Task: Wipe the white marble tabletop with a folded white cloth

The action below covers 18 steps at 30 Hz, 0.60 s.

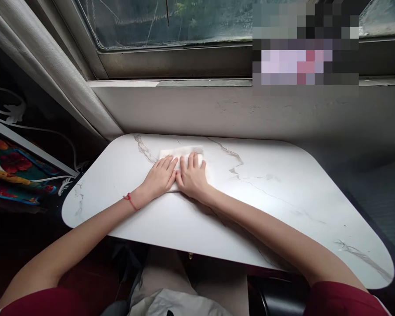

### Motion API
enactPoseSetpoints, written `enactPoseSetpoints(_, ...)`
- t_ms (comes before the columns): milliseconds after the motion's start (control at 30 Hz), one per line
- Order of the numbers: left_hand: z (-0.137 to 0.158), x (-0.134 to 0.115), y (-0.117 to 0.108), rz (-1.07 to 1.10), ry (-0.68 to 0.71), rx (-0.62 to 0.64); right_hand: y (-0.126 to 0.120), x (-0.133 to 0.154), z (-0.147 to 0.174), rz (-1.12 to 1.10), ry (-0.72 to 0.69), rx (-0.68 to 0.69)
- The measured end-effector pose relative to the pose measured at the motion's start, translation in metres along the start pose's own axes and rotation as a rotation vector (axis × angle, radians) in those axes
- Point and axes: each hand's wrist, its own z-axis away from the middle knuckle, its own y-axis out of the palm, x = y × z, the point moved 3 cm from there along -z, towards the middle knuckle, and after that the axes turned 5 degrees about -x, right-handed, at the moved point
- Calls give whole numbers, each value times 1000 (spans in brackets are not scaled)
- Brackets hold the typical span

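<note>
Leaning in over the white, grey-veined table (266,160), the person in dark red sleeves (342,298) has both hands on a pale cloth (197,150), which lies flat on the rear half of the tabletop, left of its middle and near the edge by the wall (171,103). From where I stand, the left hand (160,175) has its fingers extended and close together, while the right hand (193,176) spreads its fingers a little; none of them seems curled round the fabric, so I'd say downward pressure alone keeps it in place. That looks like the weak point to me: if the pressure turned uneven or eased off, the cloth could bunch up or slip out from under the fingertips. The hands sit side by side, so pulling in different directions could crease the fabric between them. Too hard a push forward might ruck it against the wall, and knuckles could knock there too. The red cord (129,199) on the left wrist sits clear of the cloth, though its loop could snag on a loose corner. Whether the cloth is damp I can't tell.
</note>
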Motion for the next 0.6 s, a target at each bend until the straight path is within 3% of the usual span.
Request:
enactPoseSetpoints(267,94,3,-38,-53,-67,-30,-8,58,48,-138,-232,-25)
enactPoseSetpoints(600,147,-12,-64,-210,-65,-105,-13,91,83,-175,-422,-72)
